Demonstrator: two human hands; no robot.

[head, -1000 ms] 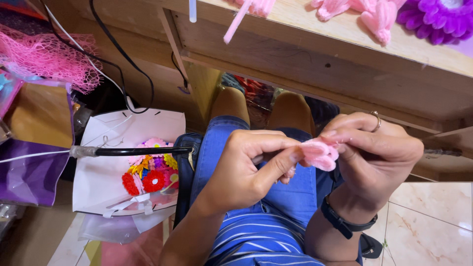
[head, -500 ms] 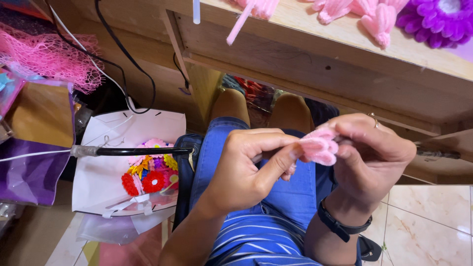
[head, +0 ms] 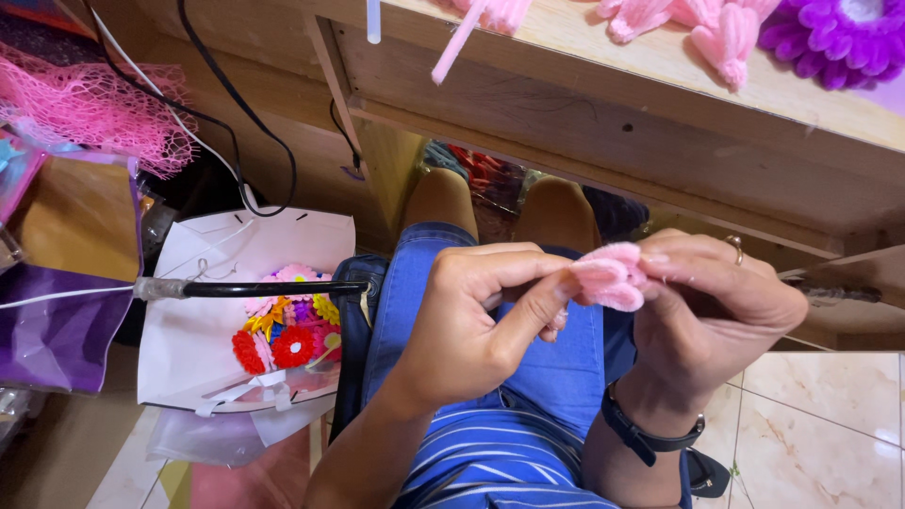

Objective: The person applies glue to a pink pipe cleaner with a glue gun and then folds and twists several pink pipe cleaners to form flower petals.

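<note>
Both hands pinch one small pink fuzzy flower (head: 611, 276) — left hand (head: 481, 316) by thumb, right hand (head: 712, 311) closed around it; squeezing harder could crush the loops.

A white bag (head: 189, 358) of colourful flowers (head: 287, 325) sits beside a purple bag (head: 57, 330).

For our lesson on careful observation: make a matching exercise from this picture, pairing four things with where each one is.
Things:
1. pink fuzzy flower piece
2. purple flower
3. white paper bag
4. black wristband

Places:
A. on the floor beside the person's leg, with small colourful flowers inside
B. pinched between the fingers of the left hand and the right hand
C. around the right wrist
D. on the wooden tabletop, at its far right

Pairs: 1-B, 2-D, 3-A, 4-C
</note>
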